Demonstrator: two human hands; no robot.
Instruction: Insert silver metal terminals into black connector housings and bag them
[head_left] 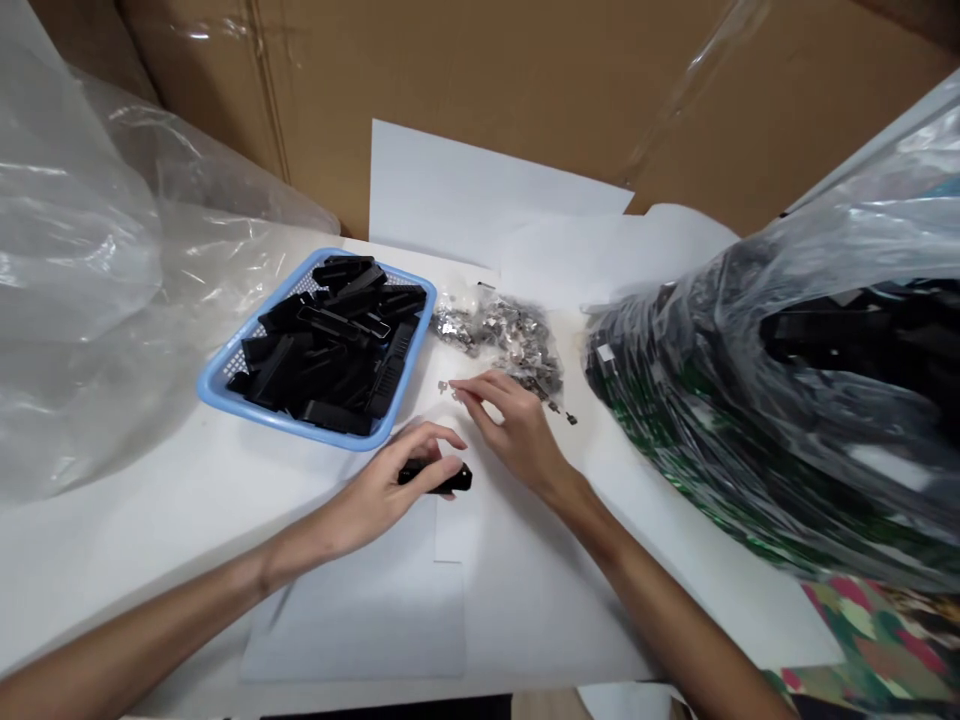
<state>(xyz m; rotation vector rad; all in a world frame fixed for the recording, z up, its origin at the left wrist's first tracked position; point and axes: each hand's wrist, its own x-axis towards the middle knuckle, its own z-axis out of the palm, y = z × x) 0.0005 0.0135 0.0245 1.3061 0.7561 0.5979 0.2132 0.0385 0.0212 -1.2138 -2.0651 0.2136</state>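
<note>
My left hand (405,470) is wrapped round a small black plastic housing (456,477), thumb over its top and fingers behind. The housing lies low over the white table, its right end showing beyond the thumb. Farther up and to the right, my right hand (506,415) is closed in a pinch, thumb and index fingertips together at a tiny metal piece (454,396). Just left of these fingertips is another tiny metal piece (442,387) on the table. Behind the right hand lies a clear bag of small metal pieces (521,335).
A blue plastic basket (206,385) heaped with black housings stands at the left. Large clear plastic bags (675,400) with dark parts bulge in from the right; more clear plastic (90,330) hangs at the left. Cardboard (480,80) walls the back. Small dark bits (571,419) lie beside the metal pieces.
</note>
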